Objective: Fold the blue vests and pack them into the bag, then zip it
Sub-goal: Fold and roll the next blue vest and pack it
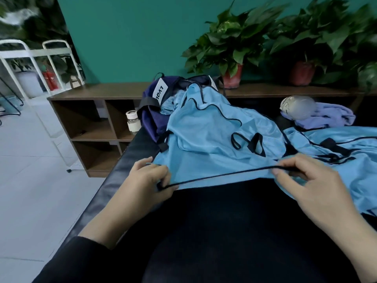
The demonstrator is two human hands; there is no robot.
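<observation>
Looking down at two bare hands working on a dark padded tabletop (126,160).

Far left: white metal racks (30,56) on a pale tiled floor, then a brown shelf unit (89,123) with a small jar (132,121) in one cubby.

Left of centre: left hand (146,180), grip closed in a pinch on the near-left corner of a blue vest (204,144), black edging caught between thumb and fingers.

Centre: vest spread loosely, crumpled rather than flat, its far end draped up against and partly into an open dark purple bag (152,121) with a white label. Bag beyond the vest, away from the body, slightly left of centre, so nearer the left hand. Bag zip not clearly visible.

Between the hands: black-trimmed hem (224,176) pulled taut, running left to right and rising slightly toward the right. Long axis of the held edge therefore crosswise, with the rest of the vest lying straight ahead of both grips.

Right of centre: right hand (310,180), grip closed on the other end of the same hem.

Far right: second blue vest (346,160) lying rumpled and unfolded, a lilac cloth (328,117) and a clear rounded object (298,108) behind it, potted plants (232,45) along the shelf top.

Judged stage: early, first fold likely a carry of the hem forward, away from the body.
</observation>
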